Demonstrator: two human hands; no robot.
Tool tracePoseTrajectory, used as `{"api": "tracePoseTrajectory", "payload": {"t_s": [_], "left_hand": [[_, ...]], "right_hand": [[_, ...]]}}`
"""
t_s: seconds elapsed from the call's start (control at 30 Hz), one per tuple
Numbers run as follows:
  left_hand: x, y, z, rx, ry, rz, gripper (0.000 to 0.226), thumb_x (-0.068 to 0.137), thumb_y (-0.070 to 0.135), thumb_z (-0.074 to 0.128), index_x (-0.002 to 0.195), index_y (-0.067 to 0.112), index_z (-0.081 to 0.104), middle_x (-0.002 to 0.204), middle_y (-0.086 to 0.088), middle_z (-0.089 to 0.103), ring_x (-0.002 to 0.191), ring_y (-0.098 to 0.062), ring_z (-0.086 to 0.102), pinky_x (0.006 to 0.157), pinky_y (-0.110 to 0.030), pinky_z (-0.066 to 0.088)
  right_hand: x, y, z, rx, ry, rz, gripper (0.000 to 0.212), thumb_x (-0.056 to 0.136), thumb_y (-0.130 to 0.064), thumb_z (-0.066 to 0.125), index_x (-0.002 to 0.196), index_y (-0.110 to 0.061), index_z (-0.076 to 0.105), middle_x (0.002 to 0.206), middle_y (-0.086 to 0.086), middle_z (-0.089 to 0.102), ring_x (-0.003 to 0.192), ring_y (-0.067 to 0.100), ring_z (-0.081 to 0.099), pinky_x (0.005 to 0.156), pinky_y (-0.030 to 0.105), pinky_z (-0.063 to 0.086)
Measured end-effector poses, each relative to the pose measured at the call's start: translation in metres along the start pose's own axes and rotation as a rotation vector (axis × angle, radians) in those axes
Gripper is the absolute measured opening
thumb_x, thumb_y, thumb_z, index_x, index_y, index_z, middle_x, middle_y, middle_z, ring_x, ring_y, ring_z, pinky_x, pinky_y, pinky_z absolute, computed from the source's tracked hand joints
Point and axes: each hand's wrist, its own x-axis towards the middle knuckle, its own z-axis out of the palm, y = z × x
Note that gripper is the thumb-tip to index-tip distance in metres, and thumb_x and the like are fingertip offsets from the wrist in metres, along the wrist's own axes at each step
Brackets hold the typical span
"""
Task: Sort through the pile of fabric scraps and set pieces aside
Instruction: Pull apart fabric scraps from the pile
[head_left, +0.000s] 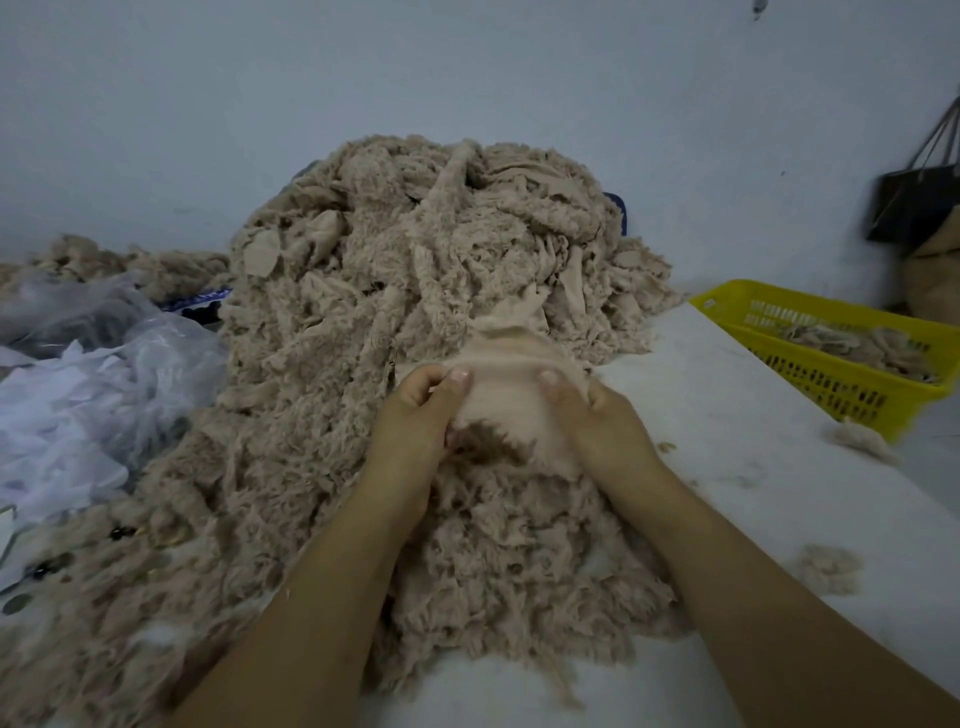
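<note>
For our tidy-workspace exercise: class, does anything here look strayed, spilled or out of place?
Yes. Two loose tufts lie on the white table, apart from the pile: the nearer tuft on bare tabletop, the farther tuft at the yellow basket's near corner. Both look shed during sorting.

Beige scraps (415, 291), yellow basket (841, 384), white table (753, 467), black bag (914, 208).

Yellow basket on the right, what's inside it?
A small heap of beige fuzzy fabric scraps lies in the yellow basket. Its near wall hides the floor beneath them, and its right end is out of frame.
</note>
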Motion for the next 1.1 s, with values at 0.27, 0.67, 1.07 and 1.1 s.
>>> {"api": "tracePoseTrajectory", "payload": {"t_s": [0.27,0.67,1.07,1.1], "left_hand": [[-0.008,0.003,-0.002,0.312,-0.238,-0.020,0.048,0.087,0.074,0.042,0.090,0.041,0.077,0.090,0.027,0.071,0.086,0.012,0.063,0.072,-0.011,0.043],[0.006,-0.005,0.001,-0.069,0.119,-0.163,0.021,0.097,0.030,0.059,0.111,0.015,0.067,0.093,0.002,0.074,0.078,-0.010,0.071,0.064,-0.026,0.055],[0.010,0.013,-0.012,-0.689,0.093,-0.365,0.031,0.106,0.023,0.041,0.096,0.002,0.062,0.074,-0.007,0.068,0.048,-0.009,0.056,0.037,-0.016,0.041],[0.009,0.012,-0.010,-0.719,0.072,-0.385,0.032,0.106,0.020,0.039,0.095,0.000,0.062,0.071,-0.009,0.069,0.047,-0.010,0.057,0.037,-0.015,0.043]], "right_hand": [[0.000,-0.009,-0.008,0.177,0.105,0.005,0.029,0.103,-0.043,0.044,0.083,-0.033,0.064,0.068,-0.019,0.070,0.060,-0.008,0.063,0.048,0.013,0.045],[-0.011,-0.005,0.006,-0.213,-0.242,-0.248,0.016,0.099,-0.031,0.051,0.087,-0.021,0.046,0.069,-0.007,0.040,0.052,0.004,0.033,0.049,0.018,0.029],[-0.002,-0.001,-0.008,-0.050,-0.092,-0.077,0.038,0.091,-0.054,0.047,0.089,-0.017,0.056,0.088,0.004,0.060,0.065,0.007,0.050,0.056,0.013,0.038],[-0.006,-0.004,-0.005,-0.046,-0.158,-0.094,0.047,0.086,-0.070,0.044,0.091,-0.024,0.056,0.084,-0.005,0.059,0.066,0.008,0.051,0.056,0.012,0.038]]}}
